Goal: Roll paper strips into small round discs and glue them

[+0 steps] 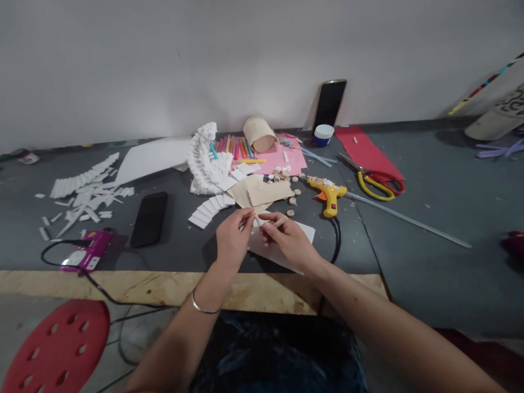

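Note:
My left hand (234, 236) and my right hand (286, 240) meet above a white sheet (306, 232) near the table's front. Both are closed, pinching a narrow beige paper strip (257, 220) between the fingertips; part of it is hidden by the fingers. Just beyond lie beige paper pieces (268, 192). Several small beige paper coils (291, 201) are scattered to their right. White rectangular pieces (210, 208) form an overlapping row left of the hands. A yellow glue gun (331, 192) rests to the right.
Scissors (374, 183) lie by red paper (368, 150). A phone (149, 218) lies left; another phone (329, 103) leans against the wall behind a small jar (323, 135). A white textured piece (204, 164), crayons (235, 146) and a beige cylinder (258, 132) stand behind.

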Demonstrator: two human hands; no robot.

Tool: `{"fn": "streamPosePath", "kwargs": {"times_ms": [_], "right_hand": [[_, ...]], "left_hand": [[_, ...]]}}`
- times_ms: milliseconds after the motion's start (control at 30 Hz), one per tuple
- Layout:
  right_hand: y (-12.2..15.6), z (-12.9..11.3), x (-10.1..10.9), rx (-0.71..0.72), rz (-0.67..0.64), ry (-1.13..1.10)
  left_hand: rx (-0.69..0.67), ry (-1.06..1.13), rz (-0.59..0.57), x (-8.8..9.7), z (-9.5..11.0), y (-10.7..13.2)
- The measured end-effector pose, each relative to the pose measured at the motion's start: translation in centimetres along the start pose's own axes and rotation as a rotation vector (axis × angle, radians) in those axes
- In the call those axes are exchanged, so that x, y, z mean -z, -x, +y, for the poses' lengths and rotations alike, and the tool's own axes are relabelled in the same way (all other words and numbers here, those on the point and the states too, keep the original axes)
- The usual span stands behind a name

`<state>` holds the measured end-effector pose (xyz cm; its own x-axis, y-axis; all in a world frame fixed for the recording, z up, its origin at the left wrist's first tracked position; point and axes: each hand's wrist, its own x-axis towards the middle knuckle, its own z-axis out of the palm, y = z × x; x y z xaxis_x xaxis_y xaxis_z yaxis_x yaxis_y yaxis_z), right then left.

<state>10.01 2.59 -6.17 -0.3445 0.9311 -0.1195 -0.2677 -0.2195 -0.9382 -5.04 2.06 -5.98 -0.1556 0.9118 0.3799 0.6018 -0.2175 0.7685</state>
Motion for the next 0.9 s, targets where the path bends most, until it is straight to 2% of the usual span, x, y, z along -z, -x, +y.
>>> {"fn": "streamPosePath", "kwargs": {"times_ms": [133, 233, 333, 433, 500, 567, 633, 733, 900], "right_hand": [[-0.4, -0.3, 1.1, -0.057, 0.034, -0.148], [-1.0, -0.3, 2.2, -0.040, 0.106, -0.197], [-1.2, -0.2, 2.8, 0.010, 0.178, -0.105], [-0.8, -0.1, 2.7, 0.137, 0.221, 0.067], [-0.3, -0.1, 2.3, 0.203, 0.184, 0.130], [0.1, 0.0, 1.8, 0.208, 0.107, 0.158], [0.4, 0.0, 1.4, 0.188, 0.059, 0.179], [0.2, 0.1, 1.0, 0.123, 0.058, 0.133], [-0.3, 0.0, 0.8, -0.095, -0.018, -0.052]], "left_hand": [[0.081, 0.045, -0.038, 0.5, 0.1, -0.4], [0.163, 0.110, -0.109, 0.5, 0.1, -0.4], [0.216, 0.159, -0.179, 0.3, 0.0, -0.4], [0.268, 0.184, -0.206, 0.3, -0.1, -0.4], [0.297, 0.182, -0.202, 0.4, -0.2, -0.4], [0.302, 0.160, -0.183, 0.5, -0.2, -0.4], [0.286, 0.130, -0.165, 0.6, 0.0, -0.4], [0.222, 0.068, -0.135, 0.7, 0.4, -0.2], [-0.024, -0.085, -0.052, 0.5, 0.6, 0.3]]}}
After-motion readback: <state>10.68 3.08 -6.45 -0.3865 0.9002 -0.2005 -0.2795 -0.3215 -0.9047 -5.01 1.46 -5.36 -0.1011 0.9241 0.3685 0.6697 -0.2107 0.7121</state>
